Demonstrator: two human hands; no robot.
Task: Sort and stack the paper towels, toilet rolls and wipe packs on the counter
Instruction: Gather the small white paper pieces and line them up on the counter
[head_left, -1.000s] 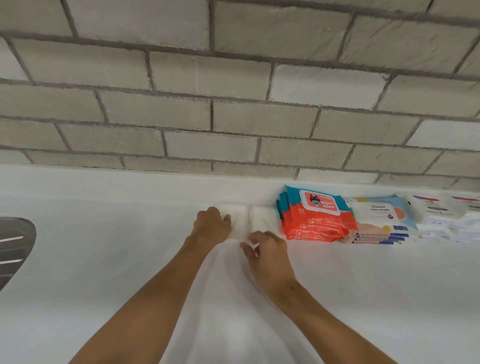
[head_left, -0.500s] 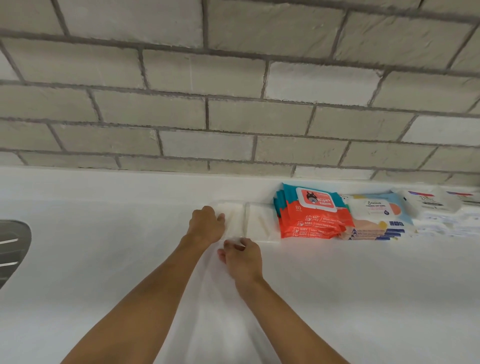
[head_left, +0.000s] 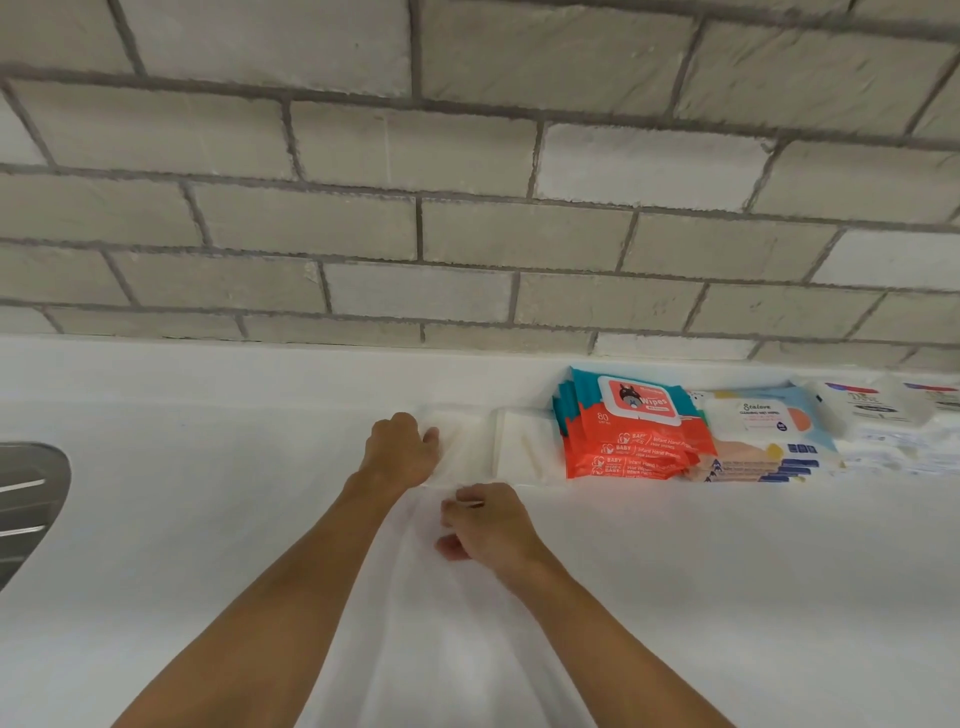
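1. White packs: two pale white packs lie flat side by side at the far edge of the counter (head_left: 156, 519), against the low white upstand. The left white pack (head_left: 460, 441) and the right white pack (head_left: 524, 441) are almost touching; detail is washed out.
2. Left hand (head_left: 400, 449): curled in a loose fist, resting on the left edge of the left white pack, thumb on its top. Whether it grips or only presses, I cannot tell.
3. Right hand (head_left: 491, 525): fingers curled narrow, on the counter just near of the left white pack. Whether the fingertips pinch anything, I cannot tell.
4. Change from 1.0 s ago: the right hand has moved left, from the near edge of the right pack to below the left pack, and drawn slightly nearer. The left hand stays put.
5. Right of the white packs: a stack of orange-and-teal wipe packs (head_left: 631, 441), touching the right white pack.
6. Further right: a stack of pale blue wipe packs (head_left: 763, 434), then white packs with dark print (head_left: 883, 415) running out of view.
7. Far left: the edge of a steel sink (head_left: 28, 499). Behind: a grey brick wall (head_left: 467, 234).
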